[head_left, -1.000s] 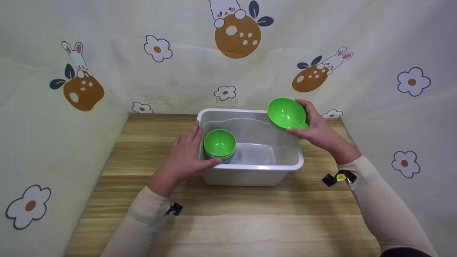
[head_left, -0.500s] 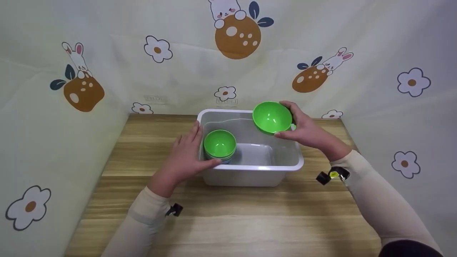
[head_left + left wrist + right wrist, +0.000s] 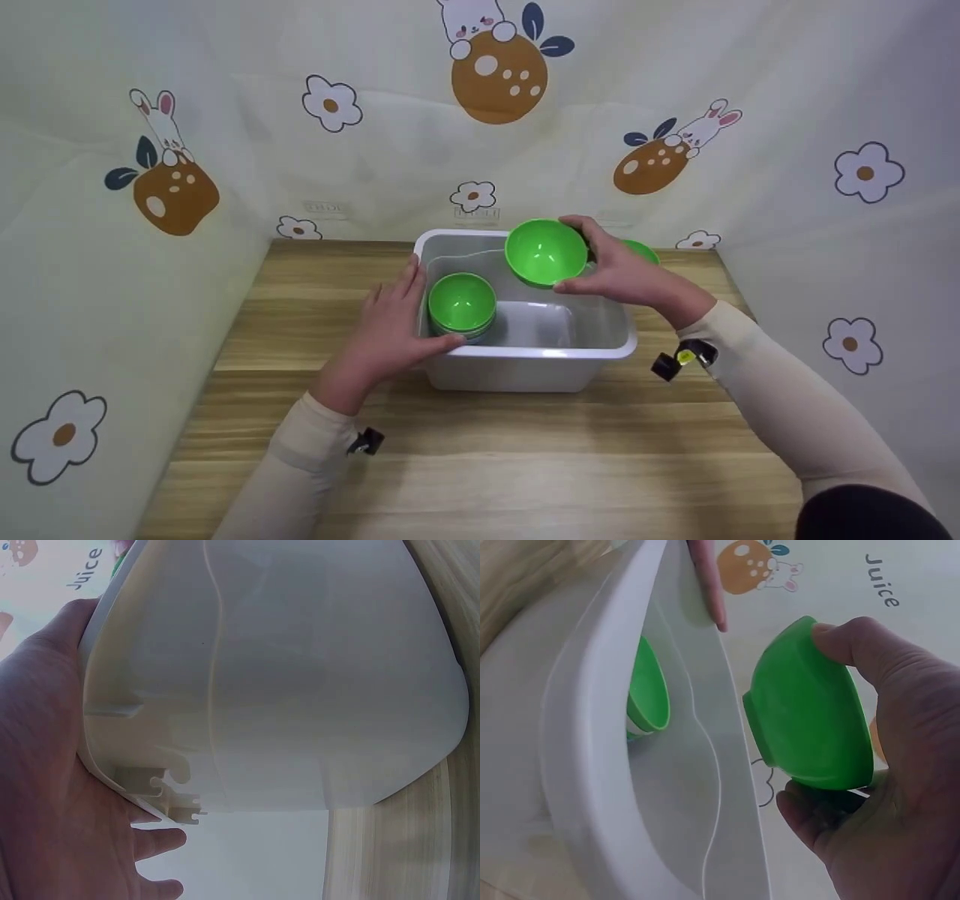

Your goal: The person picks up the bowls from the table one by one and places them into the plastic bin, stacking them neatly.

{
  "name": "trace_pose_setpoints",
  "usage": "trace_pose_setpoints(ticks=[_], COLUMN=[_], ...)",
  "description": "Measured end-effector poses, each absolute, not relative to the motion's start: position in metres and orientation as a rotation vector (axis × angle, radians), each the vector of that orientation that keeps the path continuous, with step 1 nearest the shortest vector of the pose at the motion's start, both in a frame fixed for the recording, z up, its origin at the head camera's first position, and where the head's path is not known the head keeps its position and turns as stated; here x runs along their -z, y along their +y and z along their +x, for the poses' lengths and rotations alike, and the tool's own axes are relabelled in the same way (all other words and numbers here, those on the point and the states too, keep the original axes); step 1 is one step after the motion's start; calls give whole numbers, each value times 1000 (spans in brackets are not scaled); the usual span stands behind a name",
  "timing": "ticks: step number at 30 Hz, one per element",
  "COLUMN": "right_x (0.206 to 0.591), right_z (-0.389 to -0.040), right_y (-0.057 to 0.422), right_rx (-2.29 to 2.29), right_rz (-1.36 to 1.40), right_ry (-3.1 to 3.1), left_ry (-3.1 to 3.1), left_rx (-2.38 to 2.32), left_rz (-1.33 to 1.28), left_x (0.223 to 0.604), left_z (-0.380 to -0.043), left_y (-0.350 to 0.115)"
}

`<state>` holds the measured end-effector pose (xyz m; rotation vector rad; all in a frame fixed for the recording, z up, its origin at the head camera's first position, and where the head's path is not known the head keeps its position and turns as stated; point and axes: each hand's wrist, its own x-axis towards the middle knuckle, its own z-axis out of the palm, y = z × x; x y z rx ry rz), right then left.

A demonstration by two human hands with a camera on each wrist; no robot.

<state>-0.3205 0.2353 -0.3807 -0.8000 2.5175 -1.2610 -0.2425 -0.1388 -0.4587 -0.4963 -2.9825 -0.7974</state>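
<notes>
A white plastic bin (image 3: 525,371) stands on the wooden table. My left hand (image 3: 386,322) rests on its left end, fingers laid straight along the side rim and thumb on the front rim. In the left wrist view the palm of that hand (image 3: 56,742) lies against the rim. Over the bin's back right part, my right hand (image 3: 626,270) grips a green bowl (image 3: 545,253) by its side, thumb in front and fingers behind. The bowl is tilted towards the head camera. At the bin's left end sits a stack of bowls with a green bowl (image 3: 463,301) on top.
Another green bowl (image 3: 643,252) shows behind the right hand, at the bin's back right, mostly hidden. A patterned cloth (image 3: 390,165) walls in the wooden table (image 3: 480,465) at the back and both sides.
My right hand has moved left with the green bowl, from the bin's back right corner to over its inside. Another green bowl has come into view behind it. The left hand stays put.
</notes>
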Motion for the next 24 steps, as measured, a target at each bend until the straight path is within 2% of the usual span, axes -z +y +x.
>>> trace_pose_setpoints(ticks=[24], right_x=[383], right_z=[-342], right_y=[193], right_rx=[1173], right_rz=[-873], right_ry=[2420], left_ry=[-2969], left_rx=[788], left_rz=[-502], left_x=[457], left_z=[-241], left_y=[-139])
